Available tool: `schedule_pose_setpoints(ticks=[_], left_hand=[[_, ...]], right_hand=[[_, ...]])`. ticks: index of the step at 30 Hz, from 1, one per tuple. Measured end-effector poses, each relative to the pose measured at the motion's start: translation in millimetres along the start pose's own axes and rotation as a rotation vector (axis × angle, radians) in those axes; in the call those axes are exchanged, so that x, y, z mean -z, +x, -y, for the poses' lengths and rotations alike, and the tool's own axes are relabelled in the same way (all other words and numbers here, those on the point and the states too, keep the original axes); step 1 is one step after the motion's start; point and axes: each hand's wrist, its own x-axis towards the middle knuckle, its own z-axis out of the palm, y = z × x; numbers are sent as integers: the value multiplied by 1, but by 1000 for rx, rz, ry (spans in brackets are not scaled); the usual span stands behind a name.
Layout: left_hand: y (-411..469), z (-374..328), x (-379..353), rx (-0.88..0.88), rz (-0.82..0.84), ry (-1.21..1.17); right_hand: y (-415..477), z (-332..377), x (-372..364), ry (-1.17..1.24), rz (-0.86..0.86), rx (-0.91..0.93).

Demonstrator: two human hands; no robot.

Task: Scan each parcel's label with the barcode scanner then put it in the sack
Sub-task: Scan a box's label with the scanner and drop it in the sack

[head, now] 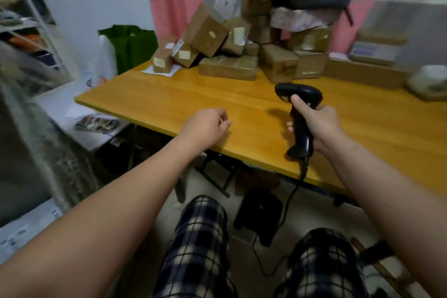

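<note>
My right hand (316,123) grips the handle of a black barcode scanner (300,113), held upright over the wooden table (169,101) with its head pointing left and away. Its cable hangs down off the table's front edge. My left hand (208,126) hovers over the table near its front edge, fingers loosely curled, holding nothing. A heap of brown cardboard parcels (232,41) with white labels is piled at the back of the table. A large grey woven sack (36,128) stands at the left, beside the table.
A green bag (130,48) and white plastic bags sit behind the table's left corner. More boxes and a scale (375,52) lie at the back right. Under the table are a black device (261,215) and cables. My checked trousers fill the bottom.
</note>
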Motion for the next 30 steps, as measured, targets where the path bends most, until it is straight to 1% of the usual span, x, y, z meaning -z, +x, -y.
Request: schedule_pose_setpoints(ticks=[4,7,9,11,13,14,16,18,23,25,27,30], left_hand=[[35,-43,-23,-109,16,6],[55,-71,-39,-167,35,3],[66,-86,-48,-185,57,-1],[76,-98,-56,-195,71,1],[82,-106,-62,-211,71,7],[84,-109,-64,-218,75,11],[88,-113,-64,-226,85,14],[92,-114,-61,-233,78,15],[94,-99,-40,-221,49,15],[94,-84,-29,-205,24,23],[95,-63,-18,-175,1,29],[99,-22,-5,-127,-33,18]], right_hand=[[29,-5,53,41,-136,-101],[49,-10,84,-33,-216,-126],[60,-12,102,-185,-282,-134],[69,-12,116,-486,-315,-140],[75,-10,124,-763,-301,-139],[77,-8,126,-848,-304,-135],[79,-6,130,-877,-345,-108],[78,-6,130,-872,-382,-13],[74,-6,110,-1067,-421,260],[72,-1,91,-1097,-415,377],[72,6,63,-1105,-339,474],[77,14,6,-1103,-138,538]])
